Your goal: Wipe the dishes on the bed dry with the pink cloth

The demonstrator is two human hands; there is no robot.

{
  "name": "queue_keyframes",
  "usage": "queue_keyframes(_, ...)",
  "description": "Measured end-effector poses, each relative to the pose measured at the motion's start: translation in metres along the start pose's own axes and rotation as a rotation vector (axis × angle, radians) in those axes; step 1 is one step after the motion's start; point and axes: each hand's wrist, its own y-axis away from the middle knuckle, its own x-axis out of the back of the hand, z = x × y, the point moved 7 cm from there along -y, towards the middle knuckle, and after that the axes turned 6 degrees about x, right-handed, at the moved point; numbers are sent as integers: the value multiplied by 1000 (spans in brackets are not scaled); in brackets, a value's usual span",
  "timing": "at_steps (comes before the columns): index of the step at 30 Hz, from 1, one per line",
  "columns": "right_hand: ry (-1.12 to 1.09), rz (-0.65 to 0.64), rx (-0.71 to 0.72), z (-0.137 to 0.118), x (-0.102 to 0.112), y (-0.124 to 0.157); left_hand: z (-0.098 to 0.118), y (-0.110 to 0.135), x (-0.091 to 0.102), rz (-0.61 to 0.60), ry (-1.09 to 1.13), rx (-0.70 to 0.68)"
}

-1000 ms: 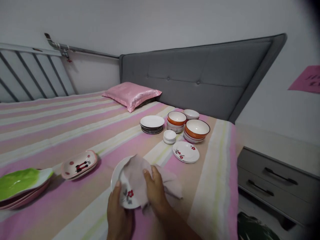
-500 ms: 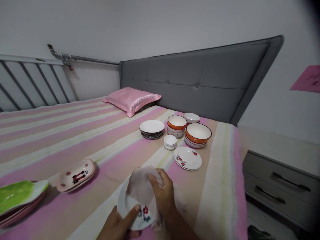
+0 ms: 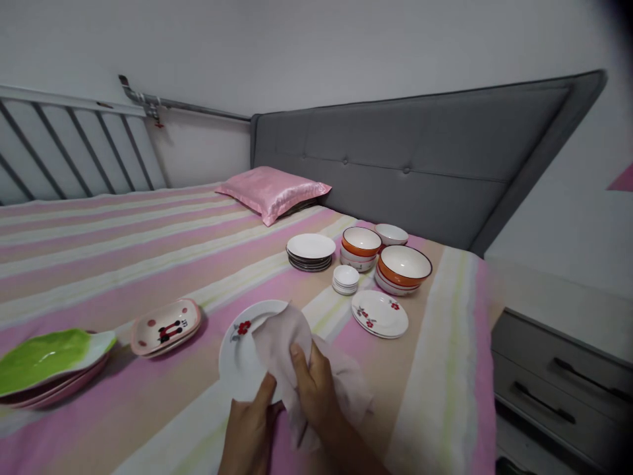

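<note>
plate [image 3: 240,353], one, clamped in left hand [image 3: 251,430]; cloth [image 3: 281,335], one, bunched tight in right hand [image 3: 312,390], against that plate

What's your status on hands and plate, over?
Left hand grips floral plate at near rim. Right hand presses pale cloth onto it. Nothing blocking; stacked bowls sit apart.

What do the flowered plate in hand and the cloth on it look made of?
The small white round plate with a red flower looks like glazed ceramic, possibly melamine: rigid, smooth, faintly glossy. The pale pinkish-beige cloth that the right hand presses on it looks like soft matte woven fabric: it creases and drapes over the rim.
</note>
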Motion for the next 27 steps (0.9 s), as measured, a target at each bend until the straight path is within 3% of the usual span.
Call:
queue_keyframes(2, 24, 10, -1, -3, 1, 2, 0, 0, -1, -30, 7, 35)
queue_keyframes(5, 25, 168, 22, -9, 17, 3, 1, 2, -6, -83, 33, 52)
queue_keyframes(8, 77, 264, 88, -22, 30, 2, 7, 4, -6, -54, 18, -7)
queue_keyframes(11, 131, 242, 168, -38, 30, -2, 11, 6, -7, -26, -68, -61)
queue_keyframes(16, 149, 141, 271, -53, 25, -16, 11, 8, -11, -91, -95, -100)
queue_keyframes(21, 213, 109, 192, -46, 26, -26, 11, 10, -14, -131, -75, -75)
queue_keyframes(27, 196, 191, 49, -31, 12, -13, 11, 11, -11, -84, 6, -78)
